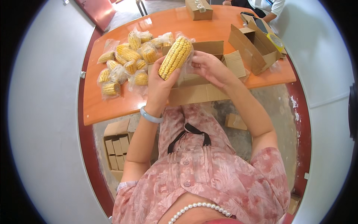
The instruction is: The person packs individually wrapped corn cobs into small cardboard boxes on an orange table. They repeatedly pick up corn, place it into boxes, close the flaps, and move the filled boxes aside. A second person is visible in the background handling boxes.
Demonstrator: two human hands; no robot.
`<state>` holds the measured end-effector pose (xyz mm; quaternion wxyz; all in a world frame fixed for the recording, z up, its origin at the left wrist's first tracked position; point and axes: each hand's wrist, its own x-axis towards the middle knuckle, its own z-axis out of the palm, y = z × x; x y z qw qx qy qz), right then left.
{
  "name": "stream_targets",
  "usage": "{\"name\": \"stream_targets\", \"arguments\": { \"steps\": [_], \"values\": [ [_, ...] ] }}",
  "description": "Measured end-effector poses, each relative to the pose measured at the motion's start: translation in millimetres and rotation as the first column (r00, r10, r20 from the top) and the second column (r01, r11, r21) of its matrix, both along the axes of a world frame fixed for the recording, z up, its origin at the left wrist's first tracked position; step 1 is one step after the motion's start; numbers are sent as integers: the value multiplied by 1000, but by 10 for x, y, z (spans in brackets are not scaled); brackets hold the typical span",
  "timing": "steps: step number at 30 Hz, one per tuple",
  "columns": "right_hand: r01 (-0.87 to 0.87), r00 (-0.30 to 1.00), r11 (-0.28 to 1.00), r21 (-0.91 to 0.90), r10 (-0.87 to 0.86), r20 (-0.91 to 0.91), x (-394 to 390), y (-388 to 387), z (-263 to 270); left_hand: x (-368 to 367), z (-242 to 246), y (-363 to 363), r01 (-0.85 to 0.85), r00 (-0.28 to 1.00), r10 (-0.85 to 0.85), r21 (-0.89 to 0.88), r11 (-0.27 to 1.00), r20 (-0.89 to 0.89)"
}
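My left hand (163, 77) grips the lower end of a corn cob (176, 57) with yellow kernels, held tilted above the table. Clear plastic film hangs at the cob's right side. My right hand (208, 65) is at that film, its fingertips touching or pinching it; the exact hold is partly hidden. Beneath both hands an opened cardboard box (198, 93) lies at the table's near edge, flaps spread; its inside is partly covered by my hands. To the left, several corn cobs in clear plastic bags (128, 53) lie in a loose pile.
On the orange table (103, 112), an open cardboard box (254, 47) stands at right beside a roll of yellow tape (275, 42). A closed carton (199, 10) is at the far edge. A person (268, 8) sits at the far right. Below left, a carton (117, 126) holds small boxes.
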<state>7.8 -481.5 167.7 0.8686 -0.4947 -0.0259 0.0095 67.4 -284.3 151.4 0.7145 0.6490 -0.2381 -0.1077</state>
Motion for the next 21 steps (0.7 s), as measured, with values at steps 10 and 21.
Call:
{"name": "stream_targets", "arguments": {
  "steps": [10,21],
  "values": [
    [53,988,970,-238,-85,-126,129,-191,-290,36,-52,-46,119,887,-227,-277,954,-403],
    [-127,975,991,-44,117,-191,133,-352,-299,59,32,44,321,728,-458,-337,885,-511]
  ]
}}
